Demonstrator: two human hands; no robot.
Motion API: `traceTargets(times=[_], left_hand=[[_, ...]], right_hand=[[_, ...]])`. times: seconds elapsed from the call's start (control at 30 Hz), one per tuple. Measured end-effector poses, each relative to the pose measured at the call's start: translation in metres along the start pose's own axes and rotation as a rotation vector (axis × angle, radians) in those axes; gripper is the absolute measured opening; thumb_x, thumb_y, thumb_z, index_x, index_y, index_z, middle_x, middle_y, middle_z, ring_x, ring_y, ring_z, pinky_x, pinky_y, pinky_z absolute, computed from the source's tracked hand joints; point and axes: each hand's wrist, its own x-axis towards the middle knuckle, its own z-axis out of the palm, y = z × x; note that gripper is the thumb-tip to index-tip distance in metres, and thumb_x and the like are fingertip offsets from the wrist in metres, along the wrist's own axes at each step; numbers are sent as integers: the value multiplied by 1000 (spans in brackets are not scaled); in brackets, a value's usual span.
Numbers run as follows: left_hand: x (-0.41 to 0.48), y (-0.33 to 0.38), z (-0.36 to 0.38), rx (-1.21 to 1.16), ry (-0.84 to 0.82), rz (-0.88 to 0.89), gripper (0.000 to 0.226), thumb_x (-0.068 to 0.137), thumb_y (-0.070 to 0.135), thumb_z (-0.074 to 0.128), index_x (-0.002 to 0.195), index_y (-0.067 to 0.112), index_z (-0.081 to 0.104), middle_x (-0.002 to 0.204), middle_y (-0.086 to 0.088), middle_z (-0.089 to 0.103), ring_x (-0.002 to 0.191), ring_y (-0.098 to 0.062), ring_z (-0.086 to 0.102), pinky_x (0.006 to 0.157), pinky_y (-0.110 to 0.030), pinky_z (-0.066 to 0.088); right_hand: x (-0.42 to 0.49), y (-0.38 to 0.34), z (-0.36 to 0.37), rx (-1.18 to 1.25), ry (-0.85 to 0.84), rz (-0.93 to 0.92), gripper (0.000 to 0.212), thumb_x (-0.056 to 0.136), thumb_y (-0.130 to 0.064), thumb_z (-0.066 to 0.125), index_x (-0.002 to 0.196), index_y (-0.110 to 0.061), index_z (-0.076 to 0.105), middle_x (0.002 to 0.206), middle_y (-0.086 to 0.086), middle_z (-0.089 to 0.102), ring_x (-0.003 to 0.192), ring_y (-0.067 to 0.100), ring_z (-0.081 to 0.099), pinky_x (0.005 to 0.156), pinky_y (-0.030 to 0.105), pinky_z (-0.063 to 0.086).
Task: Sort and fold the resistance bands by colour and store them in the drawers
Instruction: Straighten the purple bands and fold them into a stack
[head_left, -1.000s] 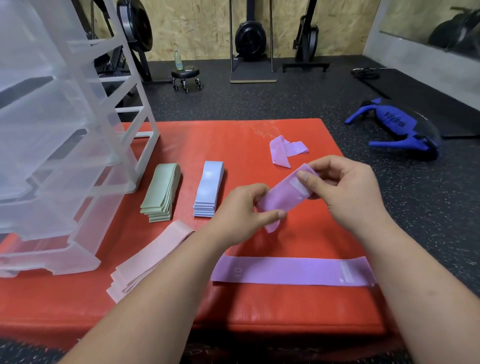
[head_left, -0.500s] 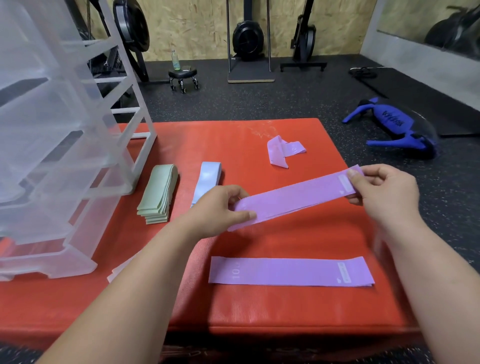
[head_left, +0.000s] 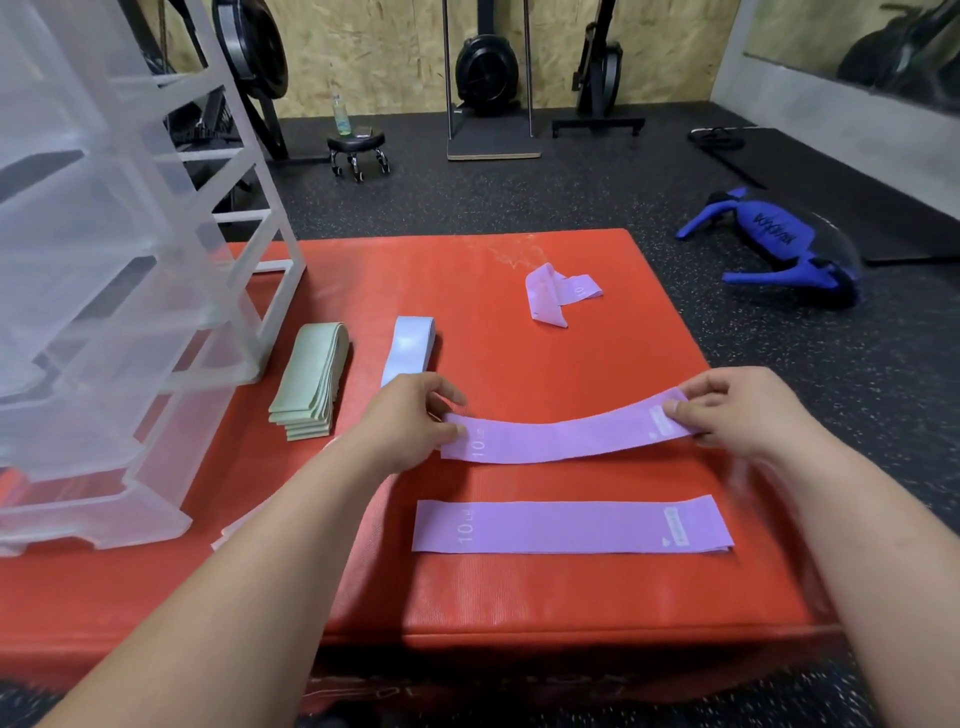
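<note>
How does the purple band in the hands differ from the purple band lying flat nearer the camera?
The held band is pinched at its ends by the left hand and right hand; nobody touches the flat band. The held band curves; the flat band lies straight on the red mat. Both are purple, unfolded and marked 10.

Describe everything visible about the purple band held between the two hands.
The held band is a lilac, fabric-looking flat loop, with a pale "10" printed near its left end and a white label near its right. It is spread lengthwise, slightly bowed, low over the red mat, just beyond a second purple band lying flat. The left hand pinches its left end, the right hand its right end. Whether its middle touches the mat cannot be told.
</note>
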Motion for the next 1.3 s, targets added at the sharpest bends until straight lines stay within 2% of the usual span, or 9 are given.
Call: traceTargets(times=[0.23, 0.33, 0.47, 0.53, 0.73, 0.93, 1.07, 1.2, 1.3], left_hand=[[-27, 5, -16, -167, 128, -12, 27, 76, 21, 92, 96, 29, 76, 87, -6, 73, 70, -27, 70, 79, -51, 64], [-46, 6, -21, -279, 89, -25, 23, 82, 15, 90, 99, 22, 77, 81, -3, 68, 70, -18, 66, 80, -49, 63], [-72, 9, -28, -432, -1, -77, 20, 91, 0, 79, 110, 5, 72, 85, -12, 63, 76, -23, 62, 69, -30, 63], [-83, 8, -29, -437, -6, -88, 22, 91, -3, 79, 110, 1, 70, 83, -14, 62, 75, -24, 62, 70, -30, 61], [-101, -1, -17, -71, 71, -16, 22, 86, 5, 81, 100, 18, 71, 76, -1, 72, 63, -24, 68, 71, -36, 57], [-106, -2, -3, 206, 123, 80, 25, 85, 8, 76, 100, 26, 70, 81, 8, 70, 70, -11, 64, 65, -28, 48], [-106, -1, 0, 275, 120, 96, 29, 82, 3, 74, 100, 26, 69, 84, 8, 69, 69, -7, 61, 62, -25, 42], [-109, 4, 1, 398, 121, 142, 22, 86, 8, 72, 102, 23, 70, 93, 7, 68, 72, -7, 55, 60, -12, 35], [-109, 4, 3, 474, 114, 206, 20, 87, 10, 71, 103, 21, 70, 99, 5, 68, 74, -10, 54, 66, -21, 39]], right_hand=[[-27, -2, -17, 57, -19, -13, 18, 84, -9, 85, 95, -2, 74, 80, 24, 72, 67, 22, 68, 58, 29, 61], [-44, -2, -23, 102, -73, -6, 20, 84, -9, 85, 99, 0, 74, 82, 20, 72, 70, 21, 67, 57, 25, 61], [-64, 0, -31, 129, -111, -10, 20, 85, -10, 84, 100, 0, 75, 84, 17, 71, 75, 21, 65, 58, 23, 60], [-73, 3, -31, 120, -123, -18, 19, 85, -10, 84, 98, 1, 76, 80, 15, 68, 71, 18, 64, 58, 21, 59], [-95, 12, -26, -10, -103, -29, 16, 79, -9, 89, 91, -6, 78, 74, 11, 67, 63, 16, 60, 53, 22, 54], [-103, 18, -19, -286, -29, -94, 21, 71, -28, 95, 82, -22, 78, 70, -4, 77, 59, 15, 67, 70, 30, 52], [-105, 18, -13, -371, -10, -133, 20, 73, -28, 93, 83, -23, 76, 66, -10, 75, 61, 11, 70, 65, 26, 50], [-105, 20, -7, -413, -31, -160, 20, 73, -21, 93, 83, -22, 75, 63, -9, 73, 51, -1, 66, 52, 7, 40], [-103, 22, -2, -537, -4, -217, 23, 71, -25, 93, 83, -27, 74, 64, -12, 71, 63, -3, 64, 59, 12, 41]])
